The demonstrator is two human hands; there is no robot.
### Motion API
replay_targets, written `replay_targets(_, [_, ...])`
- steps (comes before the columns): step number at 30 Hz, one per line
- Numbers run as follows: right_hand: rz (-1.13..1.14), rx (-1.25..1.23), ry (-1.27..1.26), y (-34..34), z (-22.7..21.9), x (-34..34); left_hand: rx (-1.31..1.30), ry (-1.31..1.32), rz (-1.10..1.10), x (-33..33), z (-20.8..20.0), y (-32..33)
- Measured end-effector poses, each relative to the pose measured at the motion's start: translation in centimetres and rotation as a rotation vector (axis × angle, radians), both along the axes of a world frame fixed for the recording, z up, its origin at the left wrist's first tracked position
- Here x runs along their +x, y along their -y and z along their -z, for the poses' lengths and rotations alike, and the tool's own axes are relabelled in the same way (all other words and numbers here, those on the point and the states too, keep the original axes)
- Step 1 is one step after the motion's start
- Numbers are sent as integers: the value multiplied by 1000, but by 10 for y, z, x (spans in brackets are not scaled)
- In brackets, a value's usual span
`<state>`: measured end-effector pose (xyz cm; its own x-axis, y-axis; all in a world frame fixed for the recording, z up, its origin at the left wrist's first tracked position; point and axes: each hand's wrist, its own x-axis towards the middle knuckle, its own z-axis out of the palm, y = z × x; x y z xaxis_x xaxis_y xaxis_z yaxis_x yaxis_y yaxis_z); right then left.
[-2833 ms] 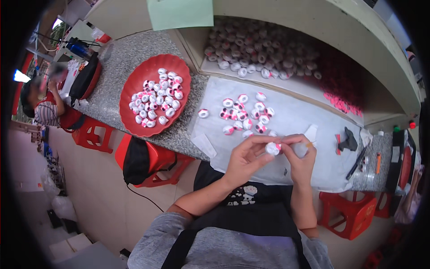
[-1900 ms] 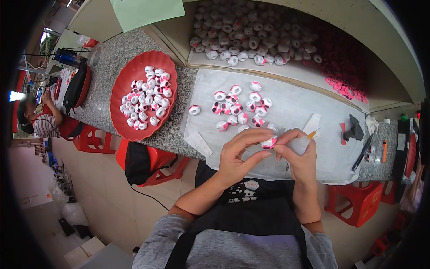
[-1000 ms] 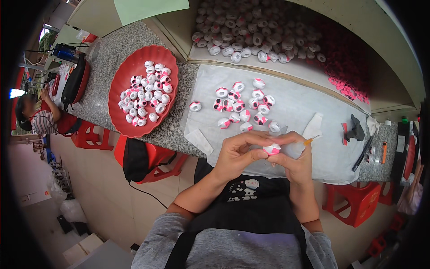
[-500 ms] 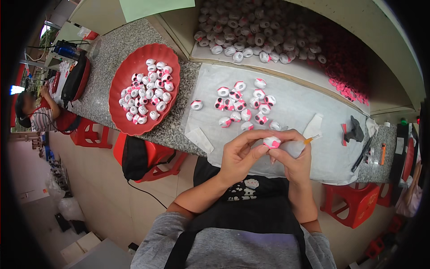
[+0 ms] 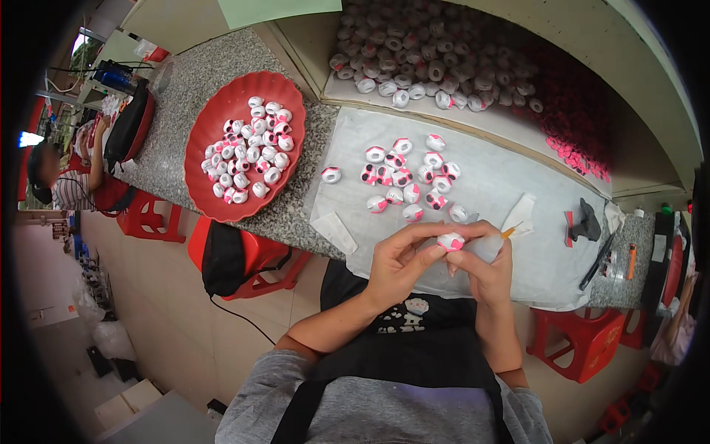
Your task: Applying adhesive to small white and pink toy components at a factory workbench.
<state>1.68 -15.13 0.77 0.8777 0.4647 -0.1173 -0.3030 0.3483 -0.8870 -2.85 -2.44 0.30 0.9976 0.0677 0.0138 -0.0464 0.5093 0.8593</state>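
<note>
A grey speckled worktop runs across the scene, with a pale shelf unit at its back. Inside that unit lie a big heap of white rings and, to its right, a heap of bright pink bits. A white sheet covers the worktop in front of the person. To its left stands a round red dish with a wavy rim, holding many white-and-pink pieces. Below the dish, a black bag hangs over a red stool.

Both hands are above the near part of the sheet, close together, with fingers and thumbs drawn in. The left hand pinches a small white-and-pink piece, and the right hand meets it from the other side while also holding a cloudy bottle. The bottle's yellow tip points up and to the right.

Near the right end of the worktop are a dark grey lump, a long black tool and an orange stick. A loose group of finished-size pieces lies on the sheet beyond the hands. The pinched piece sits between the fingertips, its pink patch partly showing.
</note>
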Motion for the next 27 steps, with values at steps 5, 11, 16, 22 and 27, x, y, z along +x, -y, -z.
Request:
replay_targets(5, [-80,-43,-14,8,-5,-6,-26,81,50,-6,13,-2])
replay_targets(11, [-65,-21,-8,16,-1,-19,76,171,87,-11,17,2])
replay_targets(16, [-32,12,-39,14,-1,-19,9,20,91,-13,15,2])
replay_targets(22, [40,-172,45,14,-8,-8,942,369,-17,23,-16,-31])
replay_targets(27, [209,-197,155,35,-4,4,1434,268,-203,92,-3,-99])
